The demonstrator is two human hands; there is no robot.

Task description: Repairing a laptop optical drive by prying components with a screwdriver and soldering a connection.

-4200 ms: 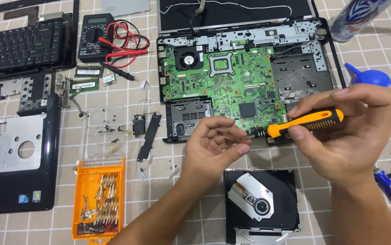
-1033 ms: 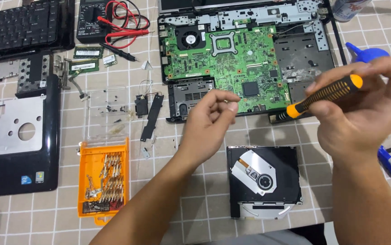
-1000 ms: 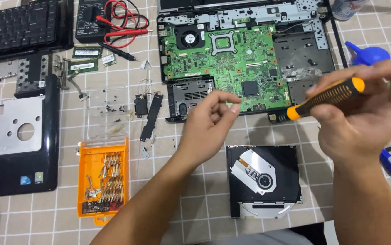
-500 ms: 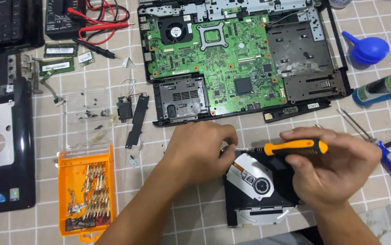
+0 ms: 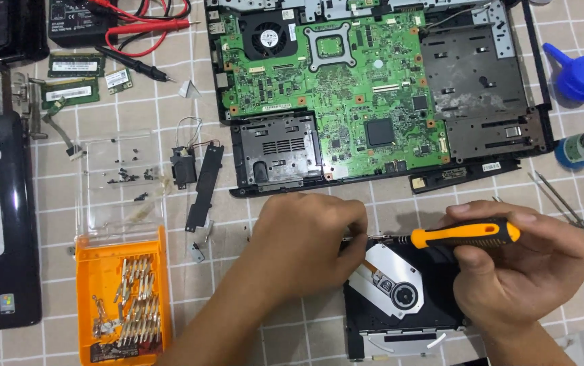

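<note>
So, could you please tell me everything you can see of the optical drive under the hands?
The optical drive lies flat on the tiled mat, its tray side up: black body, silver metal plate and a round spindle hub. The left hand rests at its upper-left corner; the right hand covers its right edge, holding an orange-and-black screwdriver level above it.

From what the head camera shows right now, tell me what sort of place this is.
Probably an electronics repair bench. A stripped laptop base with its green motherboard bare lies on a tiled-pattern tabletop, an orange tray of driver bits sits open, and the right hand holds an orange-handled screwdriver over an optical drive.
</note>
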